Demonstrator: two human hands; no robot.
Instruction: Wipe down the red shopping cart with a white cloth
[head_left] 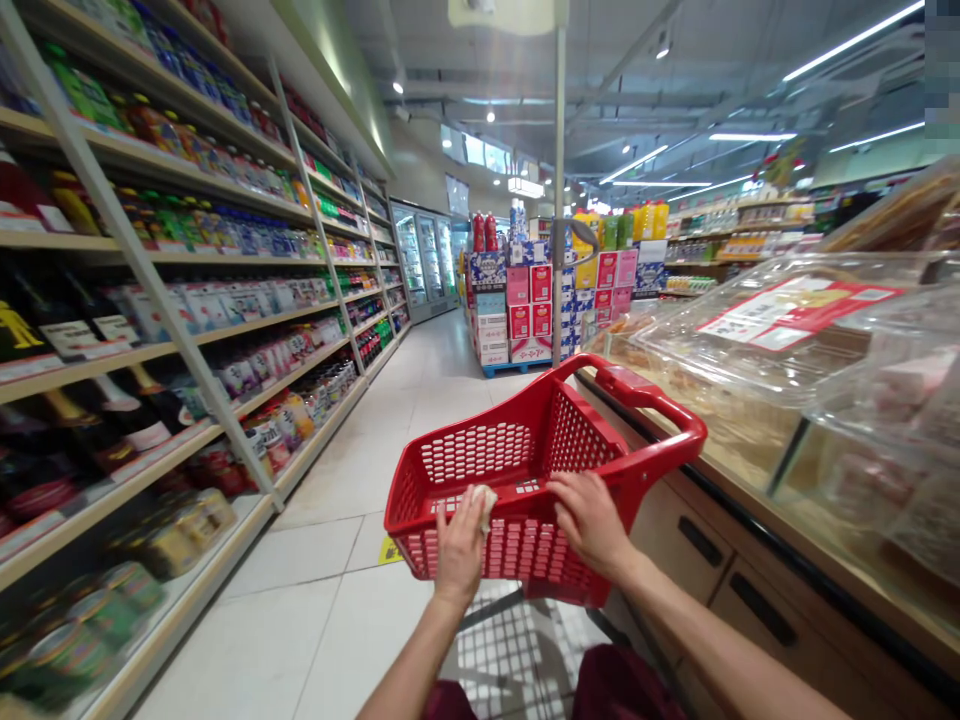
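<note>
A red plastic shopping cart (450,457) stands sideways in front of me, its handle pointing right. My left hand (459,545) is closed on a small crumpled pale cloth (484,503), pressed against the near rim of the basket. Whether it is fabric or paper is hard to tell. Farther right along the same rim, my right hand (589,515) is wrapped over the edge, its fingertips inside the basket. The basket floor shows only partly behind the near wall.
Drink shelves (225,255) line the left side. A glass-topped counter with plastic-covered trays (795,310) runs along the right, close to the cart handle. Stacked boxes (525,310) stand ahead beside a pole (559,170). Glass-door fridges (427,255) are at the back.
</note>
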